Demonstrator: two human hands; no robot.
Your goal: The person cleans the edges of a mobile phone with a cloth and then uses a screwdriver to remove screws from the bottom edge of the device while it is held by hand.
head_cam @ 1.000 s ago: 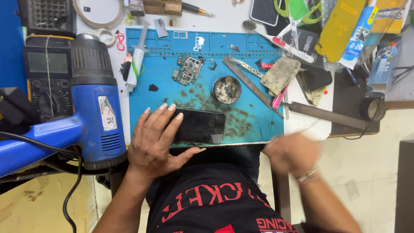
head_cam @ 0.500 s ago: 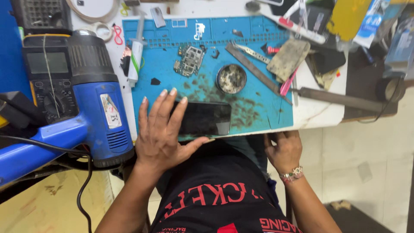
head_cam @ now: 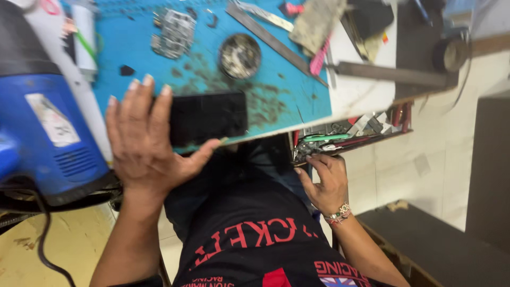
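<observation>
Cluttered bench, with a stained blue work mat (head_cam: 212,64) as the reference surface. Your left hand (head_cam: 146,141) lies flat and open-fingered on the mat's near edge, fingers spread over the left end of a black phone (head_cam: 210,118) and thumb hooked under its near side. The phone lies face up on the mat, along that near edge. Beyond the phone on the mat sits a round metal dish (head_cam: 240,56), with a bare circuit board (head_cam: 175,33) to its left and a long metal ruler (head_cam: 276,42) to its right. Left of the mat stands a blue heat gun (head_cam: 45,127). Right of the mat and below its edge, an open drawer (head_cam: 350,133) holds tools. Your right hand (head_cam: 326,180) rests at the drawer's front, fingers loosely curled and touching the tools, gripping nothing visible.
</observation>
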